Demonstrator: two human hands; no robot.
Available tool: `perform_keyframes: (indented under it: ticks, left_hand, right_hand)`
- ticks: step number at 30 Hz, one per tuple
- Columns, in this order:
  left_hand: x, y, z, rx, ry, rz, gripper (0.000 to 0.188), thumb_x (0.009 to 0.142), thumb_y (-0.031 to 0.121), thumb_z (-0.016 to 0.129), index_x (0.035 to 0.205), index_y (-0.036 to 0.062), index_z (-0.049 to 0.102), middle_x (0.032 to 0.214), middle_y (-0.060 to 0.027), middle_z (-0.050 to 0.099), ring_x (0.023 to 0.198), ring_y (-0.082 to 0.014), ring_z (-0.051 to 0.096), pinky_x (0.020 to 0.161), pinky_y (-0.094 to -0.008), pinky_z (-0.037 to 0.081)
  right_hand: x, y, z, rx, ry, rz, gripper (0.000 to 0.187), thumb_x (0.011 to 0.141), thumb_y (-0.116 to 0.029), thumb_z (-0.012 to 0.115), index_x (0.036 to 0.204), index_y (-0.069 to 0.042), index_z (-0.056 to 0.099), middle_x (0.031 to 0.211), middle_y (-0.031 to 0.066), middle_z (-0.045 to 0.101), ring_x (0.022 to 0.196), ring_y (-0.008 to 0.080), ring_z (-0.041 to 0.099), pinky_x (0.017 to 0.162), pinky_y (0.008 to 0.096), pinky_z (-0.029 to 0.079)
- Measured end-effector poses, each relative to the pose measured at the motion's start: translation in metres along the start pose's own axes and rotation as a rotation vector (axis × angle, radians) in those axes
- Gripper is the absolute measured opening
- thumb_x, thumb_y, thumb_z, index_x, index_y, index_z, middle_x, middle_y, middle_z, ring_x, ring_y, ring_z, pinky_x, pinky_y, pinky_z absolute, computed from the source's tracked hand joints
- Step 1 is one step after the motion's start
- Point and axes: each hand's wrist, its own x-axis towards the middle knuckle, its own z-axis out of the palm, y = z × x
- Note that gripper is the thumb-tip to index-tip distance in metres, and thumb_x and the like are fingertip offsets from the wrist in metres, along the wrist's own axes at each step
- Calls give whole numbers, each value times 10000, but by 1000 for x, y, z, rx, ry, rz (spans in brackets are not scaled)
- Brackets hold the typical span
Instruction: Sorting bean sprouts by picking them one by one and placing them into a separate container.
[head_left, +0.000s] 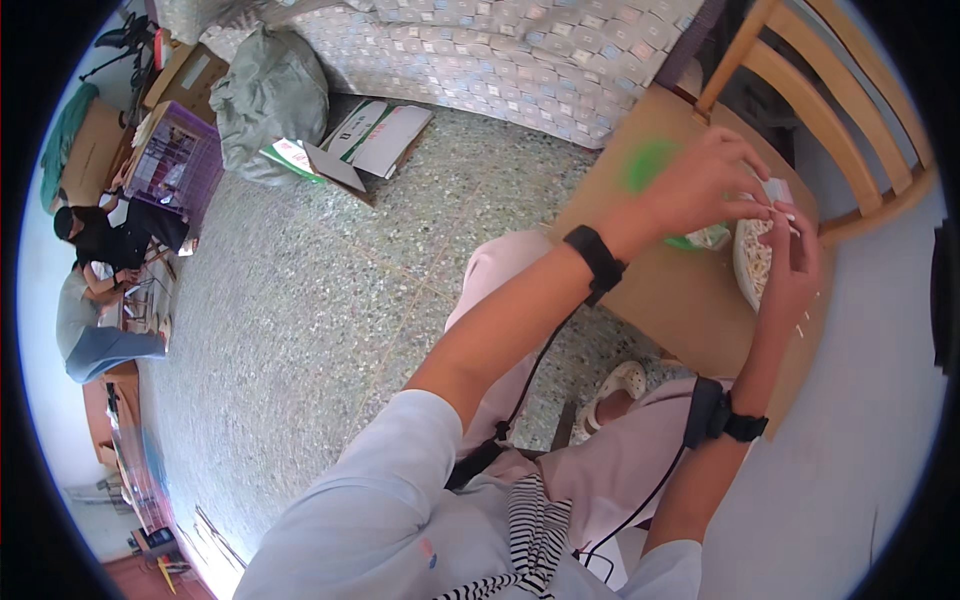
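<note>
One brown table (660, 290) is bearing a white bowl (741, 264) of short pale pieces (757, 250), near whose far end the left hand (698, 182), its grip state indeterminable, is meeting the right hand (793, 272), which is pinching a small white piece (786, 213) at its fingertips, just beside the left thumb.

A: Bowl?
B: White bowl (741, 268), around three o'clock in view, upright. Part of it's hidden.
A: Contents?
B: Pale short sticks (757, 260), lots, heaped every which way.
A: Any outside?
B: A few loose sticks (801, 329), thin, whitish, scattered at about five o'clock from the bowl.
A: Held item?
B: Small white piece (778, 189), up near the bowl's twelve o'clock, pinched. Exact shape, can't tell.
</note>
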Motion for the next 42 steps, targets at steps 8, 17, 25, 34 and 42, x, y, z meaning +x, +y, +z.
perform_keyframes:
  ticks: [8, 17, 25, 34, 42]
  left_hand:
    - [-12, -4, 2, -79, 75, -55, 192, 771, 330, 788, 806, 143, 762, 1052, 12, 650, 1112, -260, 489, 985, -395, 406]
    - [-10, -19, 19, -261, 215, -83, 150, 765, 270, 785, 801, 134, 734, 1033, 5, 630, 1119, -247, 457, 985, -386, 381]
    - [-6, -12, 8, -344, 276, -205, 119, 735, 222, 784, 764, 140, 703, 986, -10, 591, 1123, -247, 446, 1003, -375, 363]
    - [-3, -22, 34, -301, 171, -173, 169, 713, 259, 794, 772, 128, 705, 991, -20, 592, 1097, -267, 451, 966, -368, 396]
    - [-8, -29, 48, -227, 138, -80, 195, 709, 302, 791, 738, 121, 725, 970, -31, 622, 1061, -273, 483, 911, -384, 408]
  right_hand:
    - [-5, 12, -1, -35, -19, -18, 187, 967, -121, 621, 1118, -12, 625, 977, 57, 638, 790, 99, 591, 724, 251, 492]
    - [22, 32, -21, -70, -166, 88, 200, 985, -169, 602, 1117, -17, 602, 981, 44, 598, 842, 113, 552, 792, 257, 474]
    - [51, 22, -2, -30, -251, 96, 232, 996, -211, 589, 1125, -19, 599, 992, 44, 592, 911, 123, 548, 854, 267, 441]
    - [34, 59, -21, -54, -173, 126, 296, 1020, -272, 544, 1131, -7, 612, 1024, 60, 627, 905, 140, 566, 831, 283, 462]
    - [-5, 80, -32, -101, -75, 179, 251, 1032, -226, 513, 1075, -1, 616, 946, 50, 599, 835, 130, 542, 785, 289, 451]
